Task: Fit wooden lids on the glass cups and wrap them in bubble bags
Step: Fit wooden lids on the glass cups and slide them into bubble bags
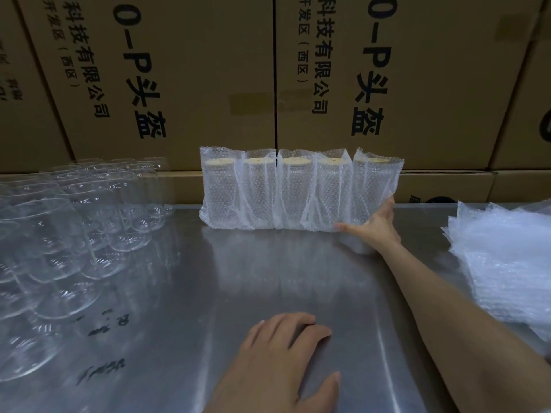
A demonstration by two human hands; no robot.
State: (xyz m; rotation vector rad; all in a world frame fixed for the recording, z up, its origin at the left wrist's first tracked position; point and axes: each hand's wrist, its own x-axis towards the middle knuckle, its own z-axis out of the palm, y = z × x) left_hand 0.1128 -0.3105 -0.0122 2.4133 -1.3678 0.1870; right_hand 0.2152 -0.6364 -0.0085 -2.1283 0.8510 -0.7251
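steel, brushed and shiny, makes up the table (268,278) that fills the near and middle of the scene. at its far edge five wrapped cups (301,190) stand upright in a row, touching side by side, each inside a bubble bag with a pale wooden lid (258,161) showing through the top. the right hand (374,223) reaches out to the rightmost wrapped cup (374,186), fingers spread and cupped against its lower part, thumb up along its right side and the other fingers along the bottom front; it looks like a loose hold rather than a tight grip. the left hand (286,356) lies palm down on the near table, fingers relaxed and slightly bent, holding nothing. on the left a crowd of bare glass cups (74,228) stands close together, without lids, blurred toward the near side. on the right edge lies a loose stack of flat bubble bags (507,257). behind the table rises a wall of cardboard boxes (179,70) printed with black lettering.
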